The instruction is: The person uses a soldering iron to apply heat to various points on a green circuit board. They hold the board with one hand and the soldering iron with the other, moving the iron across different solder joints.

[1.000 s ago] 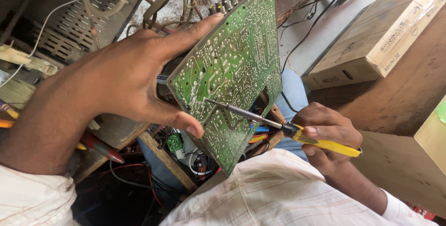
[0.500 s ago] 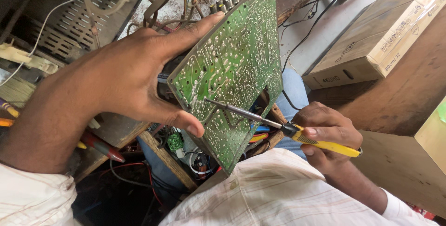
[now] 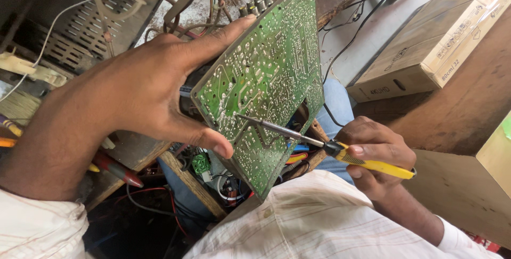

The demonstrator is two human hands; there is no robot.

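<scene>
My left hand (image 3: 143, 88) grips a green circuit board (image 3: 271, 72) by its left edge, with the solder side tilted toward me. The thumb lies on the lower edge and the fingers reach along the top. My right hand (image 3: 375, 155) holds a soldering iron with a yellow handle (image 3: 372, 164). Its metal tip (image 3: 242, 117) touches the solder side of the board near the lower left, close to my left thumb.
A cardboard box (image 3: 426, 51) lies on the floor at the upper right beside a wooden cabinet (image 3: 468, 131). An opened metal chassis with wires (image 3: 96, 19) sits at the upper left. Red-handled tools (image 3: 114, 168) and loose cables lie under the board.
The board and both hands hold nearly the same pose; the iron's tip stays on the same spot of the board.
</scene>
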